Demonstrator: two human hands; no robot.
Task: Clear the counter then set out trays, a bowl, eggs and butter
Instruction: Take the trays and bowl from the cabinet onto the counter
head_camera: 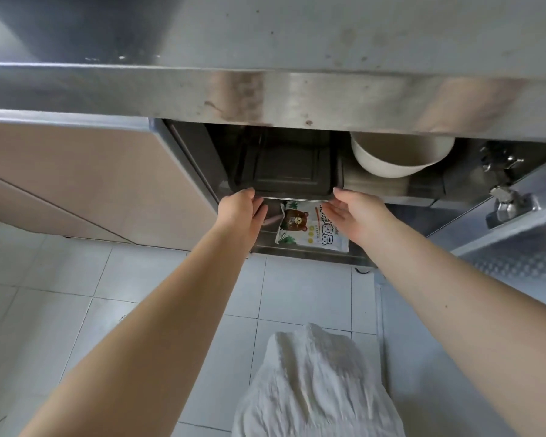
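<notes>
Item, dark trays [286, 170] stacked on the under-counter shelf beside a pale bowl [397, 154]: our left hand [241, 209] and right hand [356, 212] pinched the front rim, best drawn out level, slowly, clearing the counter edge [297, 99].

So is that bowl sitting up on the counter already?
No, the bowl sits on a shelf under the counter, right of the dark trays both hands hold.
</notes>
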